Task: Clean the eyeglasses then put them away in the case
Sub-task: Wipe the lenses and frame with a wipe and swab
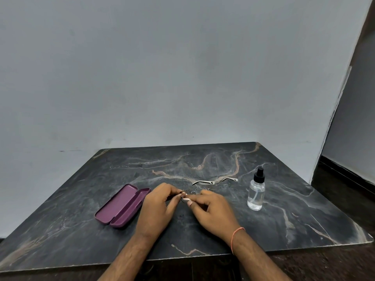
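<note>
Thin-rimmed eyeglasses (195, 191) with white temple arms lie or hover low over the dark marble table (203, 159), temples pointing away from me. My left hand (157, 207) pinches the frame's left rim between thumb and fingers. My right hand (211, 211) pinches the same rim from the right, fingertips meeting the left hand's. The lenses are mostly hidden behind my fingers. A purple glasses case (121, 205) lies open and empty just left of my left hand.
A clear spray bottle (256, 191) with a black pump top stands upright to the right of my hands. A grey wall rises behind the table. The table's front edge runs under my forearms.
</note>
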